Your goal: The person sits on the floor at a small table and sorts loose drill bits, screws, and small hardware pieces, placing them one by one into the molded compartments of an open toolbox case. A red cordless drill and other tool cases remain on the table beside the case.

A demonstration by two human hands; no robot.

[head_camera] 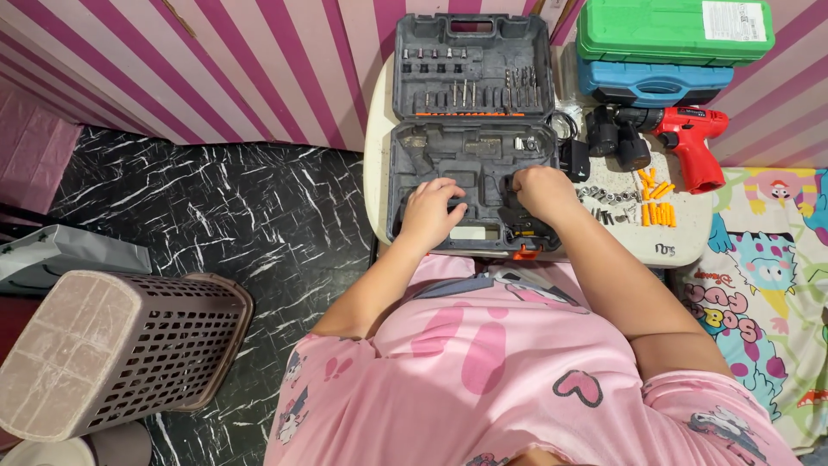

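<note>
An open dark grey tool case (405,173) lies on a small white table (375,164), its lid raised with several drill bits clipped in. My left hand (431,211) rests palm down on the moulded lower tray, fingers spread over an empty recess. My right hand (542,190) is curled inside the tray's right part, fingertips pressed on something dark that I cannot make out. A red and black cordless drill (681,138) lies on the table right of the case.
Orange wall plugs (657,200) and small metal bits (604,203) lie by the drill. A black charger (573,160) sits beside the case. Green (673,30) and blue (651,82) cases are stacked at the back. A brown laundry basket (112,349) lies tipped on the marbled floor.
</note>
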